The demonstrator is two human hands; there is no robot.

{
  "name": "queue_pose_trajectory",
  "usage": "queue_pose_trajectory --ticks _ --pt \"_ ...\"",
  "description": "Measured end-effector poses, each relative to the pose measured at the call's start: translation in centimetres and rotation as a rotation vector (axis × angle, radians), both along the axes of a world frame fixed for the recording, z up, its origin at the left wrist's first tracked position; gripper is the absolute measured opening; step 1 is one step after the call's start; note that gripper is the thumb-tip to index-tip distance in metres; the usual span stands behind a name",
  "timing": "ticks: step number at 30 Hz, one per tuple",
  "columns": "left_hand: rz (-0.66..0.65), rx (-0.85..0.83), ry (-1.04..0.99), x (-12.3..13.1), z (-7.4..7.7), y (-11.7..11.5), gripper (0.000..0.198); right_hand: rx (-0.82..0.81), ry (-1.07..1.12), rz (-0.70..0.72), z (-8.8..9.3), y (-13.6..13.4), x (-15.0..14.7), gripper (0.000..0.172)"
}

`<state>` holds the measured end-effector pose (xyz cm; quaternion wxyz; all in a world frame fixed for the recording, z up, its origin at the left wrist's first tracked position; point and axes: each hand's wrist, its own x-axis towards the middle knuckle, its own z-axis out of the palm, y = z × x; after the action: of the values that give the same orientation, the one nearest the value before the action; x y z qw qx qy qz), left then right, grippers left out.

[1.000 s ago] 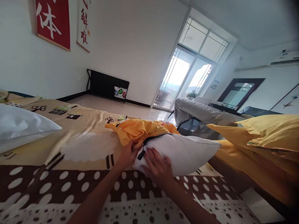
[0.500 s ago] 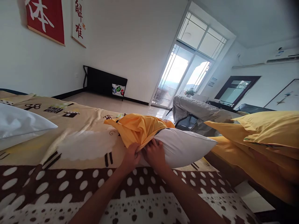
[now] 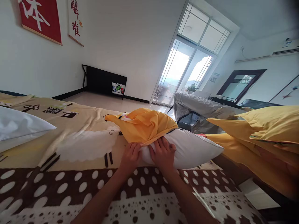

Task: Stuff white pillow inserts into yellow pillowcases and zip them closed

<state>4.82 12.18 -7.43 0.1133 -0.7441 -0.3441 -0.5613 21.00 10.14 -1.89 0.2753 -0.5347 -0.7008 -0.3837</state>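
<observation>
Bedspread (image 3: pixel 70 186): the brown, white-dotted band is seen under both forearms, unmoved over the last second; the cream part runs off toward 10 o'clock.
White pillow (image 3: pixel 193 151): it is laid across the bedspread just past the hands, its bare corner pointing to 3 o'clock; less of its near end is left showing than a second ago.
Yellow cover (image 3: pixel 144 126): here is the change. It has been drawn down over the pillow's 9 o'clock end, and the dark zip edge that stood open is now nearly swallowed, only a short dark line being seen at 1 o'clock of the right hand.
Meaning: the pillow's end is judged to sit further inside the cover, with the bigger part of the pillow yet bare.
Left hand (image 3: pixel 130 157): it has been brought in close beside the right, at 9 o'clock of it, wrist low on the bedspread, palm down.
Left fingers (image 3: pixel 136 147): they are curled together, and the cover's hem is gripped at the pillow's end.
Right hand (image 3: pixel 163 154): it has been slid up onto the pillow, palm pressed to the white cloth.
Right fingers (image 3: pixel 161 143): they are laid a little apart, flat, tips touching the hem at 12 o'clock.
</observation>
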Motion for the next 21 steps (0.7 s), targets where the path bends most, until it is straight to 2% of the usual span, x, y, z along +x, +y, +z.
queue_pose_trajectory --ticks 4,6,16,21 --pt "-0.235 -0.229 -0.140 -0.6 -0.5 0.8 0.034 0.063 -0.013 0.015 0.7 -0.3 0.2 0.028" --pt "-0.272 -0.284 -0.155 -0.7 -0.8 1.2 0.032 0.071 -0.020 0.025 0.7 -0.6 0.2 0.029" --pt "-0.115 -0.266 -0.141 -0.3 -1.9 1.8 0.018 0.019 -0.014 0.076 -1.4 -1.8 -1.5 0.032" --pt "-0.041 -0.194 -0.263 0.3 -2.6 1.5 0.016 -0.041 0.016 0.124 -4.0 -4.3 -2.1 0.040"
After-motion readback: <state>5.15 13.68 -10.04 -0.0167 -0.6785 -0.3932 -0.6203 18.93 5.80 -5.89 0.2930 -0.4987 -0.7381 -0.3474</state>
